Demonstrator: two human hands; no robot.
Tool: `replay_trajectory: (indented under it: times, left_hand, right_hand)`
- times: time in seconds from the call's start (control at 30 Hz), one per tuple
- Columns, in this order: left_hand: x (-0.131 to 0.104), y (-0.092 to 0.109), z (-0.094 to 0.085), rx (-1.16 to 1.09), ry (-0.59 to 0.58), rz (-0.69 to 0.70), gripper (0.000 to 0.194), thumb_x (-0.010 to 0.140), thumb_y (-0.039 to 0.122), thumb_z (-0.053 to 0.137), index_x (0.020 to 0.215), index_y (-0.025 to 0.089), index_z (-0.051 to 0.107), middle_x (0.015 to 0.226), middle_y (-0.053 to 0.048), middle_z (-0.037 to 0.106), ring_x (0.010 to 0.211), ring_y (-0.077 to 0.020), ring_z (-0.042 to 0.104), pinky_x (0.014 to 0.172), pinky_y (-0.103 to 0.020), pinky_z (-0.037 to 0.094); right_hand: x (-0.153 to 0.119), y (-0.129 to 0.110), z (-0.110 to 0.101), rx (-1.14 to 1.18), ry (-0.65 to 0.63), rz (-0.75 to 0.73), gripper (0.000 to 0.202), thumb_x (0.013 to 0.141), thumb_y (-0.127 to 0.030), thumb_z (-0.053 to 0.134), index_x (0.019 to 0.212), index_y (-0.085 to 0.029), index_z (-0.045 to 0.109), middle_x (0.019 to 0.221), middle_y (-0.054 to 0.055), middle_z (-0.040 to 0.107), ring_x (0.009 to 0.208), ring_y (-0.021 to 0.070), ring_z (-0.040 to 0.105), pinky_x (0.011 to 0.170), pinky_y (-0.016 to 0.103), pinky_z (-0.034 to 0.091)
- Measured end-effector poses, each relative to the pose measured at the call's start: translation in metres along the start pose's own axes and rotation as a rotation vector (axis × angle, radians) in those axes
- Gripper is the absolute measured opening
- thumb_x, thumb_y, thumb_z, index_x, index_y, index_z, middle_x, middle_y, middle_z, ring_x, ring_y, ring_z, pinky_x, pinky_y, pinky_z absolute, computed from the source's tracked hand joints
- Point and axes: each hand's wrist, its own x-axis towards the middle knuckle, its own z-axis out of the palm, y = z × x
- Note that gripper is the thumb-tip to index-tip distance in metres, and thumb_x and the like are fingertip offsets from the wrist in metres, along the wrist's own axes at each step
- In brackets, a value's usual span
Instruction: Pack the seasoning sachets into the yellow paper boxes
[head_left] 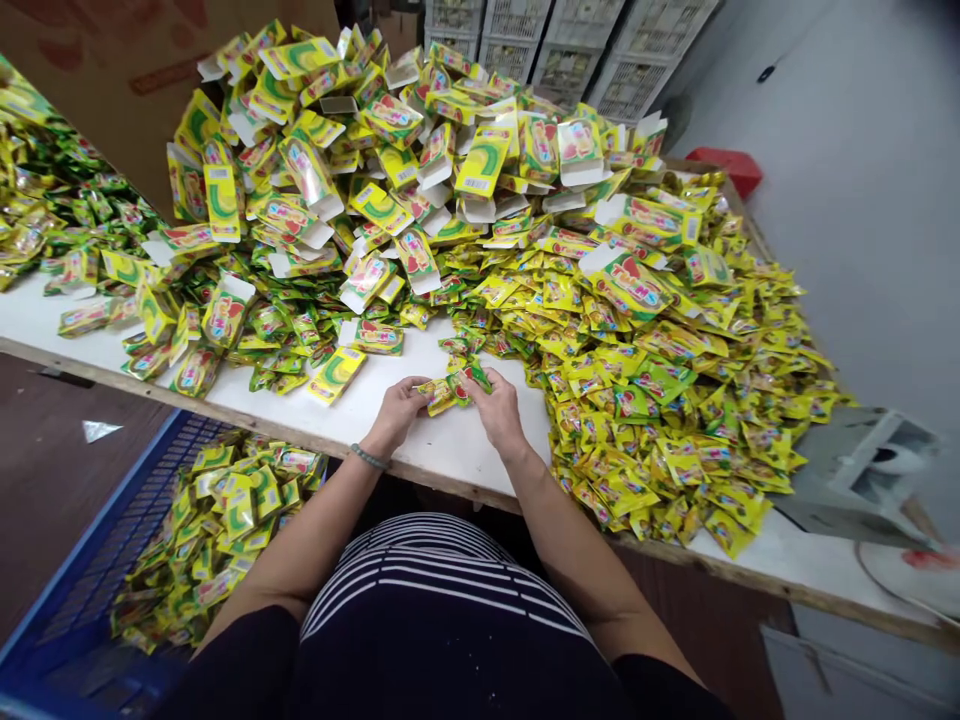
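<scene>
Just above the table's front edge, my left hand (pixel 400 408) pinches a small yellow candy packet (pixel 436 396). My right hand (pixel 499 408) closes on a green candy packet (pixel 471 380) that overlaps the yellow one. A few more packets lie just beyond my fingers. Left of my hands, a yellow box (pixel 337 375) lies flat near the edge. A large heap of yellow packets (pixel 637 420) spreads to the right. Behind, many small yellow printed boxes (pixel 484 160) are piled up, several with flaps open.
A blue crate (pixel 97 545) holding filled-looking yellow boxes stands below the table (pixel 480 455) at left. A brown carton (pixel 97 80) leans at the back left. White plastic baskets (pixel 570 40) are stacked behind. A grey device (pixel 862 480) sits at the right end.
</scene>
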Motion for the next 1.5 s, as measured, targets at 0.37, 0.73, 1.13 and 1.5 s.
replay_trajectory:
  times: [0.37,0.73,1.13,1.5]
  left_hand:
    - [-0.012,-0.006,0.018,-0.144,0.125,0.065,0.041,0.055,0.037,0.086,0.078,0.016,0.059,0.067,0.003,0.064,0.061,-0.0095,0.059,0.062,-0.024,0.048]
    - [-0.016,-0.003,0.005,-0.044,0.086,0.093,0.044,0.047,0.038,0.091,0.071,0.013,0.064,0.062,0.001,0.065,0.056,-0.0089,0.058,0.058,-0.023,0.046]
    - [-0.002,-0.004,-0.01,0.258,0.183,0.145,0.03,0.065,0.041,0.078,0.067,0.017,0.06,0.055,0.003,0.058,0.052,-0.0107,0.052,0.053,-0.023,0.04]
    - [-0.006,-0.006,-0.016,0.213,-0.104,0.025,0.045,0.049,0.037,0.09,0.074,0.014,0.06,0.059,0.004,0.06,0.051,-0.0079,0.051,0.053,-0.022,0.038]
  right_hand:
    - [-0.015,0.001,0.024,-0.114,0.047,-0.015,0.03,0.083,-0.048,0.062,0.089,-0.019,0.066,0.085,0.006,0.071,0.079,0.0204,0.063,0.079,0.035,0.052]
    - [-0.017,0.005,0.012,0.166,-0.225,0.14,0.036,0.074,-0.05,0.072,0.087,-0.017,0.071,0.08,0.002,0.07,0.071,0.0174,0.063,0.063,0.03,0.055]
    - [-0.004,0.011,0.004,-0.048,0.003,-0.169,0.029,0.085,-0.047,0.061,0.082,-0.019,0.071,0.082,0.004,0.065,0.077,0.0182,0.06,0.075,0.032,0.049]
    - [-0.009,0.012,0.006,-0.095,-0.272,-0.209,0.012,0.079,-0.032,0.065,0.084,-0.021,0.068,0.082,0.003,0.067,0.08,0.0189,0.063,0.079,0.033,0.05]
